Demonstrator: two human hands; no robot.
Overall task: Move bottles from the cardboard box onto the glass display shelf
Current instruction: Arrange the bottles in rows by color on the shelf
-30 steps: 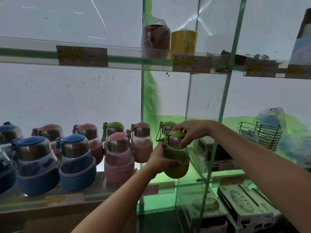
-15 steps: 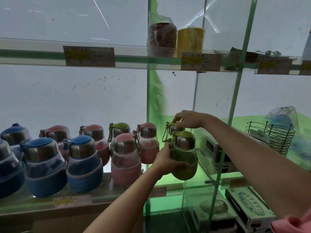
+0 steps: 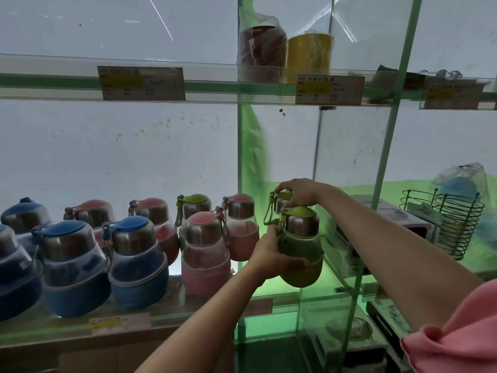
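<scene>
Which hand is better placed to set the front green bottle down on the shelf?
Left. The left hand already grips the front green bottle around its body. The right hand only touches the rear green bottle's lid.

- The green bottle (image 3: 301,254) has a lime cap and a silver steel neck.
- The pink bottles (image 3: 205,259) have pink caps.
- The blue bottles (image 3: 137,262) have blue caps.
- The sleeve (image 3: 457,332) is pink.
- The yellow roll (image 3: 309,53) is plain.

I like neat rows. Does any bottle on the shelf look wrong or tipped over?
None is tipped over. The left hand holds the front green bottle slightly tilted, while the right hand touches the green bottle behind it. The back wall looks spotted.
</scene>
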